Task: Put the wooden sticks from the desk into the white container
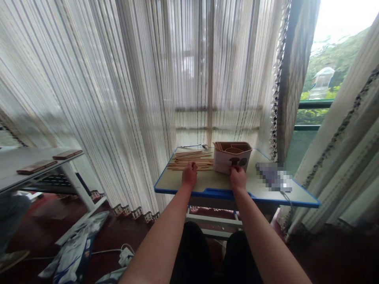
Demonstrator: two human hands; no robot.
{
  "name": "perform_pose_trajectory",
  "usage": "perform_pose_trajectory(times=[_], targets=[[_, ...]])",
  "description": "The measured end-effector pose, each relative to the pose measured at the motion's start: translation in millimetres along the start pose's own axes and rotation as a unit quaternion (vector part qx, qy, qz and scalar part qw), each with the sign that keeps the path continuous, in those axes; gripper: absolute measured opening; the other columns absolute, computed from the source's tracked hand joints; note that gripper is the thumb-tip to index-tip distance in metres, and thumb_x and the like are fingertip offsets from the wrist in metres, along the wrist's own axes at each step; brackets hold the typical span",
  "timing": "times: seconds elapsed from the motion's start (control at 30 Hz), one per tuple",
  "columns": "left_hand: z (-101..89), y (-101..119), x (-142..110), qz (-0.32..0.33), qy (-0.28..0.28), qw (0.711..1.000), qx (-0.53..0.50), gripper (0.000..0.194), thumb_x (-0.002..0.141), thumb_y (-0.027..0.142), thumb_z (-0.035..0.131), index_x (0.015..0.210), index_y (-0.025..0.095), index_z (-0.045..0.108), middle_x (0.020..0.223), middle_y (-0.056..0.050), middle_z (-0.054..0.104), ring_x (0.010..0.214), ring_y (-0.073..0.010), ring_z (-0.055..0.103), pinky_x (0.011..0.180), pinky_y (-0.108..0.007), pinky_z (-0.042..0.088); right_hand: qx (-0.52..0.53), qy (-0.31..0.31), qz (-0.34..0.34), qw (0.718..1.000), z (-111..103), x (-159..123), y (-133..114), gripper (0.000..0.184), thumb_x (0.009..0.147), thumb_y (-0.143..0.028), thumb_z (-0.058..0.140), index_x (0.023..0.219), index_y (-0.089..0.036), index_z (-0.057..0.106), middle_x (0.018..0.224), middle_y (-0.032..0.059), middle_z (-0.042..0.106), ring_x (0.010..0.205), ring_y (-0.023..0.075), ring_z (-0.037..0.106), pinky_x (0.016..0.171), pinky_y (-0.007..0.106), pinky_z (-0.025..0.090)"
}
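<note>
Thin wooden chopsticks (201, 162) lie in loose rows on the left half of a small desk. My left hand (189, 174) is at their near edge, its fingers curled closed; whether a chopstick is in them is hidden. To the right stands a pale utensil holder (222, 162) with a brown rim, inner compartments and dark mushroom-like pictures on its front. Several chopsticks stand in its left compartment. At the holder's lower front is my right hand (237, 178), fingers bent together close against the wall; what they grip, if anything, cannot be made out.
The desk (174, 183) has a blue edge. A thin metal utensil (192, 146) lies at its back. On the right is a blurred-out item (271, 175) with a cable. Another table (35, 157) with brown objects stands left. Curtains (133, 98) hang behind.
</note>
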State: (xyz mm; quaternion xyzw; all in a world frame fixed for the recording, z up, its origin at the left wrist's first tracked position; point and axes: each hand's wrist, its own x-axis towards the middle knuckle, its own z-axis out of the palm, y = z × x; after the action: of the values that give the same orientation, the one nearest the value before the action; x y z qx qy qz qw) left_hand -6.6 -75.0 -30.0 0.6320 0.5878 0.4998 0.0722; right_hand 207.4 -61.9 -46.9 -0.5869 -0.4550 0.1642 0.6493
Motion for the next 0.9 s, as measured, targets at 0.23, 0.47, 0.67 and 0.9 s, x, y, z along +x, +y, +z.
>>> perform_pose_trajectory(times=[0.23, 0.47, 0.67, 0.9], targets=[[-1.7, 0.7, 0.1, -0.012, -0.060, 0.998, -0.013, 0.041, 0.088, 0.041, 0.021, 0.081, 0.016, 0.053, 0.066, -0.001, 0.061, 0.053, -0.0092, 0.055, 0.056, -0.022, 0.037, -0.021, 0.017, 0.009, 1.000, 0.1, 0.3, -0.3, 0.031, 0.065, -0.037, 0.044, 0.082, -0.017, 0.061, 0.071, 0.0056, 0.063, 0.067, 0.0212, 0.056, 0.060, 0.029, 0.040], [-4.9, 2.1, -0.2, -0.036, -0.077, 0.996, -0.008, 0.053, 0.086, 0.049, 0.018, 0.067, 0.016, 0.056, 0.057, -0.001, 0.060, 0.050, -0.0093, 0.054, 0.055, -0.022, 0.036, 0.002, 0.011, 0.016, 1.000, -0.2, -0.9, -2.3, 0.032, 0.065, -0.037, 0.044, 0.082, -0.017, 0.061, 0.069, 0.0045, 0.061, 0.065, 0.0203, 0.055, 0.059, 0.029, 0.040], [-3.9, 1.8, 0.4, -0.051, -0.081, 0.995, 0.010, 0.056, 0.085, 0.050, 0.017, 0.063, 0.017, 0.057, 0.056, -0.001, 0.060, 0.049, -0.0102, 0.054, 0.055, -0.023, 0.036, 0.026, 0.011, 0.025, 0.999, -0.1, -0.6, -3.5, 0.028, 0.064, -0.034, 0.044, 0.080, -0.018, 0.060, 0.063, 0.0035, 0.060, 0.065, 0.0205, 0.055, 0.058, 0.029, 0.039], [-0.3, -4.8, 2.5, -0.027, -0.046, 0.997, 0.058, 0.042, 0.086, 0.042, 0.026, 0.072, 0.017, 0.057, 0.068, -0.004, 0.063, 0.060, -0.0117, 0.057, 0.059, -0.023, 0.036, 0.042, 0.027, 0.053, 0.997, 0.3, -1.6, -5.3, 0.027, 0.062, -0.031, 0.046, 0.082, -0.019, 0.059, 0.065, 0.0012, 0.060, 0.065, 0.0191, 0.054, 0.059, 0.028, 0.040]])
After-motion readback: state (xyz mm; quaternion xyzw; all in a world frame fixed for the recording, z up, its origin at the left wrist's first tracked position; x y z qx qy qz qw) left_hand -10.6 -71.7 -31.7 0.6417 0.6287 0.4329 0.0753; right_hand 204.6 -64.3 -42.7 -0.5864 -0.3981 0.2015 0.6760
